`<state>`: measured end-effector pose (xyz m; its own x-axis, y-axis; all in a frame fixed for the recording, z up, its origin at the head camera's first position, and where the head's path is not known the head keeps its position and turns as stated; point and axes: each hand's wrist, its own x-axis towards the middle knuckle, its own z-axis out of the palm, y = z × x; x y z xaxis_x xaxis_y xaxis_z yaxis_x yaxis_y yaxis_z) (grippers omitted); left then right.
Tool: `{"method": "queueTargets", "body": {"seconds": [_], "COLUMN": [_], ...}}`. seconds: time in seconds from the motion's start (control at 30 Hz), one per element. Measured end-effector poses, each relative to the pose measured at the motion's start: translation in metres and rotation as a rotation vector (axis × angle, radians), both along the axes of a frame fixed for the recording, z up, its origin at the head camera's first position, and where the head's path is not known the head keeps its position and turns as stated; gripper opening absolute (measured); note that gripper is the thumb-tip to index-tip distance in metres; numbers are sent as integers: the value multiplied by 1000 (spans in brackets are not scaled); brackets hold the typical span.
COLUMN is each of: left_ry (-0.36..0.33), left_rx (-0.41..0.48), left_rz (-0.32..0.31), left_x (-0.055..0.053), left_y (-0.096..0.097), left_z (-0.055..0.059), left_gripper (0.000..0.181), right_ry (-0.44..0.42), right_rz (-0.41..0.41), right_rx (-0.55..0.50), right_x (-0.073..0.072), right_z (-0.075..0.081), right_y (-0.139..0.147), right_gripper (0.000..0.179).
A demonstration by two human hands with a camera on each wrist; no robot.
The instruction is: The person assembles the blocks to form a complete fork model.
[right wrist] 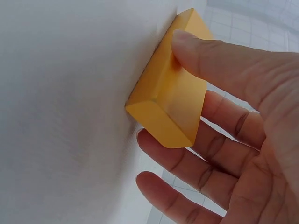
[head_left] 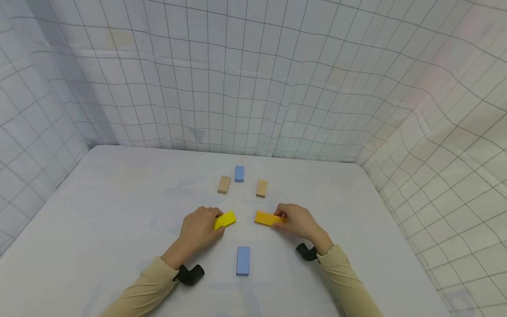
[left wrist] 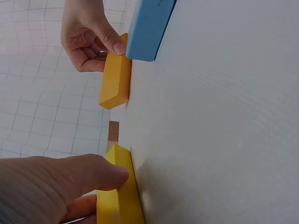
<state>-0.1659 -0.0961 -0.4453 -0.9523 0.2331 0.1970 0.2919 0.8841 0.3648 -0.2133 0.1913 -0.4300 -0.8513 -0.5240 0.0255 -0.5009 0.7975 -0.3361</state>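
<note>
Between thumb and fingers my left hand (head_left: pixel 200 227) pinches a bright yellow block (head_left: pixel 225 219), left of the table's middle. The left wrist view has the thumb lying along one side of that yellow block (left wrist: pixel 120 186). Across from it, my right hand (head_left: pixel 298 221) grips an orange block (head_left: pixel 265 218) by its right end. In the right wrist view the thumb presses the near face of the orange block (right wrist: pixel 173 98), with fingers curled behind and below it. A blue block (head_left: pixel 243 260) lies nearer me, midway between the forearms, touched by neither hand.
Beyond the hands lie two light wooden blocks (head_left: pixel 223 185), with a smaller-looking blue block (head_left: pixel 239 173) behind them. All rest on a white table (head_left: pixel 119 198). Grid-patterned white curtains (head_left: pixel 237 88) enclose the back and sides. A black wrist-worn piece (head_left: pixel 190 275) juts from each sleeve.
</note>
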Motion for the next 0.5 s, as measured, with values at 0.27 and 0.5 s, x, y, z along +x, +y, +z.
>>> {"method": "queueTargets", "body": {"seconds": [0.27,0.5], "left_ry": [-18,-57], "left_rx": [17,41], "left_rz": [-23,-14], "left_x": [-1,-4], "left_y": [-1,-4], "left_z": [4,4], "left_gripper": [32,36], "right_ry": [2,-6], "right_rz": [14,46], "right_rx": [-24,-43], "right_x": [2,3], "right_z": [2,1], "right_y": [2,3], "right_gripper": [19,22]}}
